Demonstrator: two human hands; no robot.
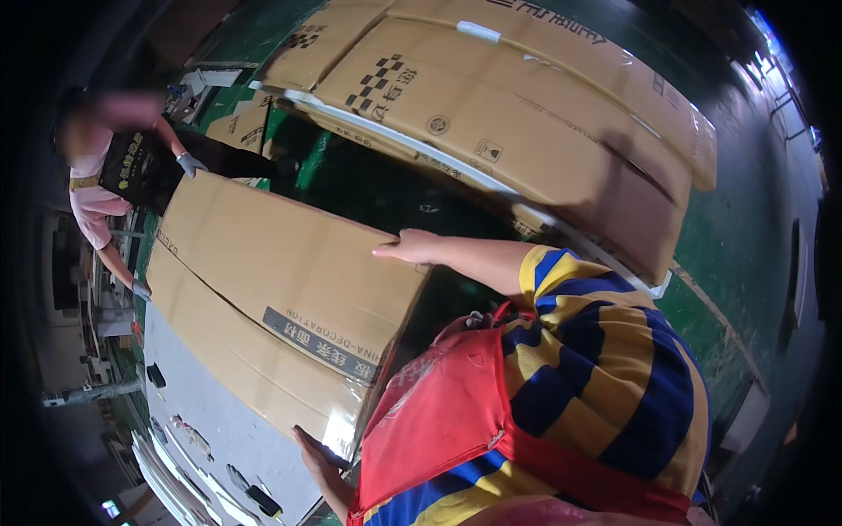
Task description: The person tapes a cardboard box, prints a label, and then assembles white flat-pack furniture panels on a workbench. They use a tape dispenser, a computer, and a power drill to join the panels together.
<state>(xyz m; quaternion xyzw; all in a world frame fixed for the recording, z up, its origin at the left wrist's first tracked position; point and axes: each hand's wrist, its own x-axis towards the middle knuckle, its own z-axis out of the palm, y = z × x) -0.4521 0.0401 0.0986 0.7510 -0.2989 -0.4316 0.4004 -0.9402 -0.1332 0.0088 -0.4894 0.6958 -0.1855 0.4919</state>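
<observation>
Nearest the camera, the person's red apron (438,430) and striped shirt (596,377) fill the lower right, both arms reaching to a long flat cardboard box (281,289). It lies across a grey table (210,421), its near end overhanging the edge beside the apron, its far end held by a co-worker in pink, whose gloved hands (190,164) grip the far corners.

One risk is that the box sags or tips off the table edge, since little seems to support the near end. It could also twist if the two people move unevenly.

On the box's upper near corner rests the right hand (408,247), palm down, fingers stretched out flat and together, pressing on the top face, not closed around anything. Under the lower near corner sits the left hand (317,460), fingers hooked beneath the taped end; how far it closes cannot be told. More long boxes (526,114) are stacked beyond on the green floor (737,228).
</observation>
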